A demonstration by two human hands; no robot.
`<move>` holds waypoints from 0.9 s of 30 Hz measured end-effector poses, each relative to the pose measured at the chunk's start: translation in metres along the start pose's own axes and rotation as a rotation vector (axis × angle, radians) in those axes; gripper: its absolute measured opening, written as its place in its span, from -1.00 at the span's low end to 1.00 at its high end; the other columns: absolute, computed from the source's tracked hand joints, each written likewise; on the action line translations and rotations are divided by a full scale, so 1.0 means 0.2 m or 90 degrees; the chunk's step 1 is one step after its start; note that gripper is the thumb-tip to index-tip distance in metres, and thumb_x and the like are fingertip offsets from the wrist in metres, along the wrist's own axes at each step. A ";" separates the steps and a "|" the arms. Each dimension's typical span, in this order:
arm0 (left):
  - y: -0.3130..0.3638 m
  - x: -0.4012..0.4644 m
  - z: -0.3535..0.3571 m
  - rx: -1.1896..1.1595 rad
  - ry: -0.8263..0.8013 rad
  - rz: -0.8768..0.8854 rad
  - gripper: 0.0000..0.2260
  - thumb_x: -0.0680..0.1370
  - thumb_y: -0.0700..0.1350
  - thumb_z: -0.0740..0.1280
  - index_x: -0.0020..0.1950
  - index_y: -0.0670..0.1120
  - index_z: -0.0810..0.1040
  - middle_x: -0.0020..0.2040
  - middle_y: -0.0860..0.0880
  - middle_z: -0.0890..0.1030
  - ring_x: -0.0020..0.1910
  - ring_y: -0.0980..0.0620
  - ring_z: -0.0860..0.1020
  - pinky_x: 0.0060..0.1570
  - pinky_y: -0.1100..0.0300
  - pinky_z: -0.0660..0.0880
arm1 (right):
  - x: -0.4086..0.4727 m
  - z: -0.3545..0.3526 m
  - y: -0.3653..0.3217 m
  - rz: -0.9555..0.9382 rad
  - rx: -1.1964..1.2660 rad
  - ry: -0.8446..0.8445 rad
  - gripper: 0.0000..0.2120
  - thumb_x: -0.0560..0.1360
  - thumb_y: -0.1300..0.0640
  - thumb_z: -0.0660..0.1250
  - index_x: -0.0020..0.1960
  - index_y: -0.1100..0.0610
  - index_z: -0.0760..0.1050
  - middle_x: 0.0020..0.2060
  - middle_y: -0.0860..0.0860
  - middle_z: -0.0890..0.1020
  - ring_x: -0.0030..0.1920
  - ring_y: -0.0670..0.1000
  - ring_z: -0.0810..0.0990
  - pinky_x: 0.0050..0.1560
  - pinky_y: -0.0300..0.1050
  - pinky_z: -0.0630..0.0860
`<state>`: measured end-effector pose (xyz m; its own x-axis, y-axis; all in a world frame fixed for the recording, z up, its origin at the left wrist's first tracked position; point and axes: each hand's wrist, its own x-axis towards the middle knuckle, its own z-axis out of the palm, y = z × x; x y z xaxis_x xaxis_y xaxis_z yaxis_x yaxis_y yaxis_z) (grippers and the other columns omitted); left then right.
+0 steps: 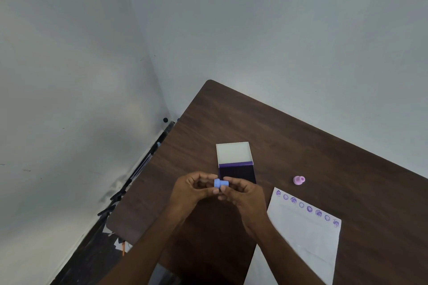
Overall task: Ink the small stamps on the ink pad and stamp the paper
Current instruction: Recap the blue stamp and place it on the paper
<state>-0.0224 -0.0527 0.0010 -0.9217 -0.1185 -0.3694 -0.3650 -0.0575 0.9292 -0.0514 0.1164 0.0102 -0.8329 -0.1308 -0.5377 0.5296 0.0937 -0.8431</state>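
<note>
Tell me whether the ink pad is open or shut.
Open: the ink pad shows its dark inked surface, with its white lid flipped back behind it.

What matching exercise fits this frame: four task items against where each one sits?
Items:
1. blue stamp
2. pink stamp
3. ink pad
4. paper

Places:
A. lying on the table near the right, a row of purple prints along its far edge
B. held between the fingertips of the left hand and the right hand
C. open on the table just beyond the hands, lid folded back
D. alone on the bare table, beyond the paper

Pairs: 1-B, 2-D, 3-C, 4-A
</note>
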 end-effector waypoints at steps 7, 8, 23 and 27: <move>-0.01 0.03 0.05 0.026 -0.016 -0.027 -0.59 0.35 -0.25 0.56 0.15 -0.02 0.62 -0.05 0.12 0.73 -0.03 0.10 0.69 -0.10 0.33 0.59 | 0.05 -0.05 0.01 0.008 -0.022 0.077 -0.82 0.40 0.21 0.50 -0.03 0.02 0.63 -0.08 0.08 0.72 -0.17 0.04 0.73 -0.11 -0.12 0.68; -0.01 0.04 0.06 0.036 -0.009 -0.032 -0.60 0.35 -0.24 0.56 0.14 -0.01 0.62 -0.05 0.07 0.73 -0.05 0.09 0.69 -0.10 0.31 0.60 | 0.05 -0.06 0.01 0.009 -0.051 0.087 -0.83 0.40 0.17 0.50 -0.05 -0.02 0.61 -0.08 0.06 0.72 -0.17 0.02 0.72 -0.13 -0.17 0.67; 0.02 0.25 0.62 0.277 -0.078 -0.068 -0.81 0.54 -0.12 0.39 0.15 0.00 0.59 0.05 0.09 0.64 0.00 0.18 0.59 -0.07 0.41 0.44 | 0.21 -0.58 -0.03 -0.063 -0.535 0.272 -0.87 0.49 0.11 0.41 -0.16 0.18 0.60 -0.24 0.08 0.68 -0.31 -0.09 0.52 0.00 -0.13 0.54; 0.03 0.32 0.77 0.329 -0.098 -0.047 -0.79 0.55 -0.12 0.37 0.18 -0.01 0.59 0.13 0.10 0.63 -0.03 0.23 0.55 -0.13 0.48 0.37 | 0.22 -0.71 -0.02 -0.162 -0.665 0.330 -0.86 0.47 0.03 0.41 -0.15 0.11 0.61 -0.17 0.01 0.69 -0.15 -0.03 0.56 0.04 -0.11 0.50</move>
<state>-0.1035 0.0912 -0.0152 -0.8853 0.0161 -0.4648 -0.4113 0.4392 0.7987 -0.1131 0.2508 -0.0095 -0.9878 0.1295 -0.0869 0.1531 0.9117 -0.3813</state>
